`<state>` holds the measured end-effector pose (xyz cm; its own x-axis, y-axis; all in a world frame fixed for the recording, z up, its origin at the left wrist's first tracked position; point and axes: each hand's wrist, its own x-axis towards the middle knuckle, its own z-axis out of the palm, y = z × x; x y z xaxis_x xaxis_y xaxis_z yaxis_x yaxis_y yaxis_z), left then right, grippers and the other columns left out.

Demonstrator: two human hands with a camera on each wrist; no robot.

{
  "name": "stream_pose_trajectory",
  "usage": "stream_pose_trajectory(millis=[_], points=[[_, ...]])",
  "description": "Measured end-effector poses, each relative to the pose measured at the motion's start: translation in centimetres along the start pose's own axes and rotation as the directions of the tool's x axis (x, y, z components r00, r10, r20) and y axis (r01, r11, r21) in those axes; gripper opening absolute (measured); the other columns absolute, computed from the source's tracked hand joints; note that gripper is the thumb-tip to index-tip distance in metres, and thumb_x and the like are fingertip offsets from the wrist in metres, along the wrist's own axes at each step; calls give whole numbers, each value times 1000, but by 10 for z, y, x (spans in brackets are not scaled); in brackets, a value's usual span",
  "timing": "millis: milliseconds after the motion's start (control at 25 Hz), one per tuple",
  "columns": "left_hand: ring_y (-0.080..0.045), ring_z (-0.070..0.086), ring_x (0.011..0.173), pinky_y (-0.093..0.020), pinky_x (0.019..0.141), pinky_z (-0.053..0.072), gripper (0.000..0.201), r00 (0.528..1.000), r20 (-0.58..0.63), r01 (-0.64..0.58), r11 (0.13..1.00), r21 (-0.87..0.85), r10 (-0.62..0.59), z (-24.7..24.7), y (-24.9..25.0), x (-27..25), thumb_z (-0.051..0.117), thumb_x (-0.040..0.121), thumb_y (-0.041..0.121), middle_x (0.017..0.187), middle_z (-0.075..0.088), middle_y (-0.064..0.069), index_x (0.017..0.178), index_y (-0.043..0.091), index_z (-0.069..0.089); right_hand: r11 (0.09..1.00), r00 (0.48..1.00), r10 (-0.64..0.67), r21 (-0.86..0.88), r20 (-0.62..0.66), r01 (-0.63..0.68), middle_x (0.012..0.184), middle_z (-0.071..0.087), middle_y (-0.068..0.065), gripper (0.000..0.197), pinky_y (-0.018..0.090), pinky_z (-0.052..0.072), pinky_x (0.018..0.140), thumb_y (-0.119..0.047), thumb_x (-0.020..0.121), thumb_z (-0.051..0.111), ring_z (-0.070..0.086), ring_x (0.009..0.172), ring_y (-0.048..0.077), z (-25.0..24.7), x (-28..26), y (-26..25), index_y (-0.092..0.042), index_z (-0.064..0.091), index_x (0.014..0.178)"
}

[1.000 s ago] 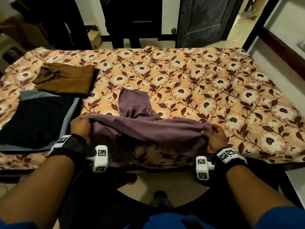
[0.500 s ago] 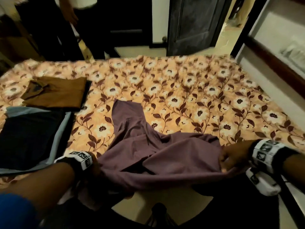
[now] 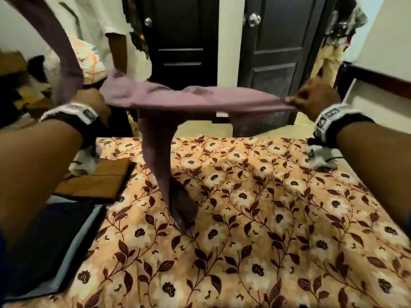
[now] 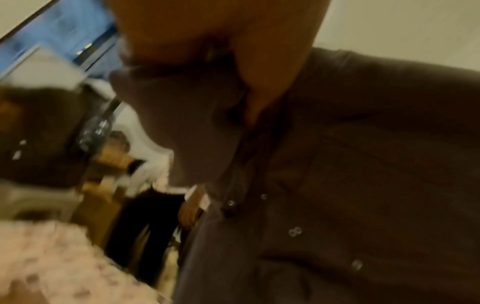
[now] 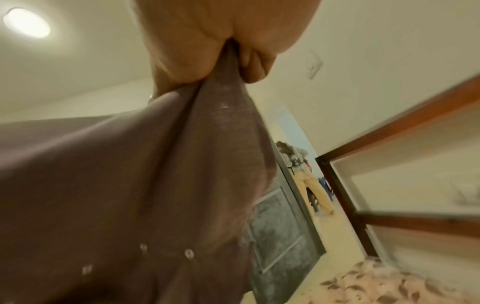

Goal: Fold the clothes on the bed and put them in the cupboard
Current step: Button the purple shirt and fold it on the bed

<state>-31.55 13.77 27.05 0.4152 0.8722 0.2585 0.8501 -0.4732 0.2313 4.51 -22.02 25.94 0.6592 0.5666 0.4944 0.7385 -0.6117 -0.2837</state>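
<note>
Both hands [image 3: 93, 103] [image 3: 313, 97] pinching purple shirt [image 3: 193, 97] taut between fingertips

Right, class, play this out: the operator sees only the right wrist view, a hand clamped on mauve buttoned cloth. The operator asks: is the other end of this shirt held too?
Observer: Yes. The head view shows the left hand gripping the mauve button-up shirt, stretched across to the right hand.
Operator: Is it clear of the bed?
Observer: No, one sleeve hangs down and seems to reach the orange floral bedsheet.
Operator: Anything folded there?
Observer: A folded brown garment lies on the person's left, beside a dark navy garment.
</note>
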Motion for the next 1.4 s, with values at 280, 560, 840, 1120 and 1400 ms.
stream_pose_trajectory(millis=[280, 560, 840, 1120, 1400], points=[[-38, 60, 97, -40, 82, 48, 40, 923, 307, -261, 964, 52, 233, 169, -56, -120, 58, 92, 18, 115, 60, -22, 129, 6, 52, 990, 945, 116, -107, 305, -87, 105, 56, 18, 23, 40, 45, 83, -24, 84, 68, 55, 96, 39, 112, -120, 92, -4, 72, 94], [-30, 56, 116, -41, 94, 48, 54, 689, 714, -282, 953, 109, 122, 327, -81, -308, 45, 90, 48, 134, 50, -4, 140, 32, 33, 859, 645, 366, -510, 670, 42, 142, 38, 3, 28, 35, 41, 103, -39, 86, 56, 42, 129, 26, 179, -289, 184, -35, 66, 112], [-33, 60, 110, -34, 84, 44, 47, 725, 687, 82, 997, -12, -52, 305, -45, -259, 53, 87, 50, 122, 64, -15, 113, 14, 66, 741, 381, 665, -501, 643, -447, 101, 69, 8, 50, 30, 47, 78, -62, 63, 50, 62, 94, 24, 181, -310, 206, -25, 75, 82], [-35, 65, 80, -37, 74, 48, 28, 709, 650, 520, 826, -217, -275, 355, -95, -219, 73, 86, 30, 87, 70, -22, 85, 1, 69, 342, 262, 857, -110, 443, -933, 76, 66, 28, 16, 58, 56, 60, -2, 79, 71, 67, 64, 42, 199, -332, 201, 7, 64, 89], [-40, 61, 86, -41, 72, 46, 22, 682, 616, 609, 772, -182, -393, 341, -135, -273, 55, 96, 18, 95, 63, -29, 100, -4, 57, 428, 345, 843, -127, 413, -895, 65, 61, 11, 9, 23, 43, 45, 5, 79, 70, 54, 52, 22, 155, -317, 186, 7, 62, 82]])
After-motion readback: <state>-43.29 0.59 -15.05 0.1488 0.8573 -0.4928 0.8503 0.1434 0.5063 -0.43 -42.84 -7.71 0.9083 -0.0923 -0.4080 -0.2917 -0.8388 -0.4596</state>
